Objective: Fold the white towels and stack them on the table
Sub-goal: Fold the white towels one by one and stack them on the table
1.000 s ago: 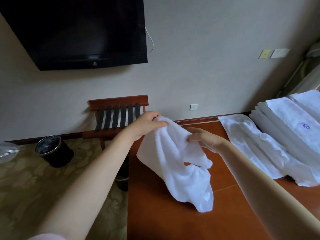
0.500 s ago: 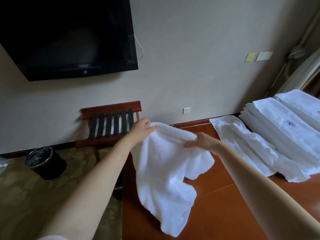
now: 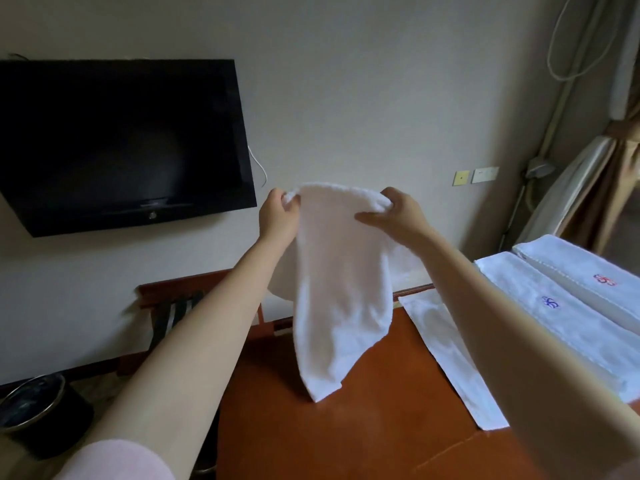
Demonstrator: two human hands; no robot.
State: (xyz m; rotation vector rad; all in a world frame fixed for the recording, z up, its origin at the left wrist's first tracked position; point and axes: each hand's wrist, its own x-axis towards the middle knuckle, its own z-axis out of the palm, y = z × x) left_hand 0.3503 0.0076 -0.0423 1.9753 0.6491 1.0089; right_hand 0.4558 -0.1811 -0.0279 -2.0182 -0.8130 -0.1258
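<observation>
A white towel [image 3: 336, 289] hangs in the air above the brown wooden table [image 3: 363, 427]. My left hand [image 3: 278, 213] pinches its upper left corner and my right hand [image 3: 394, 213] grips its upper right edge, both raised in front of the wall. The towel's lower tip dangles just over the tabletop. On the table's right side lie stacked folded white towels [image 3: 568, 313] with embroidered marks, and a flat white cloth [image 3: 446, 344] lies beside them.
A black television [image 3: 114, 143] hangs on the wall at left. A wooden luggage rack [image 3: 173, 306] stands against the wall behind my left arm. A black bin [image 3: 38, 410] sits on the floor at lower left. Curtains [image 3: 602, 188] hang at far right.
Both hands have lifted the towel from low over the table to chest height and drawn its top edge out, so it now hangs straight down. The view tilted upward.
</observation>
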